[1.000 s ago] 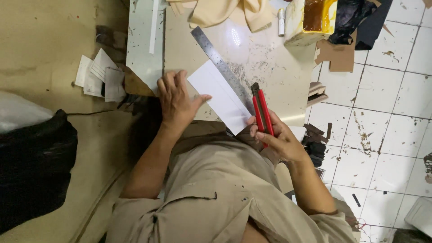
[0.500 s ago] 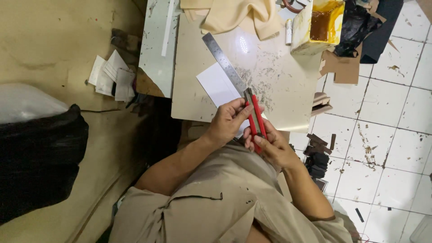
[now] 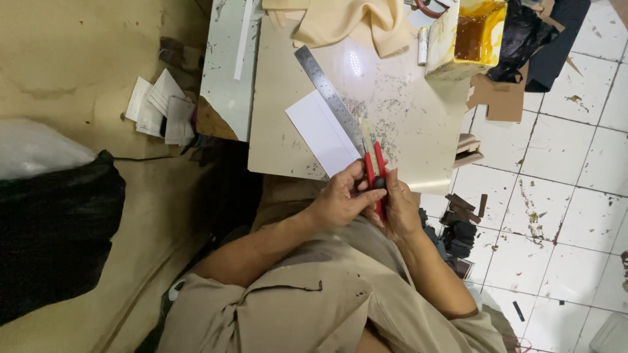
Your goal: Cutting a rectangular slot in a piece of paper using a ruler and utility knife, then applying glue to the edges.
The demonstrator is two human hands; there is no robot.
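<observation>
- Well beyond our hands, at the far right corner of the table, we see a boxy yellow-and-cream container (image 3: 466,36), open on top, with dark amber stuff inside (its sides look smeared).
- Just left of that container, still far ahead of our hands, lies a small white tube (image 3: 422,36).
- Far to the left of our hands, off the table, sits a loose stack of white printed paper slips (image 3: 159,108).

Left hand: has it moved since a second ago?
Yes. The left hand left the white paper and came right, onto the red utility knife in the right hand.
</observation>
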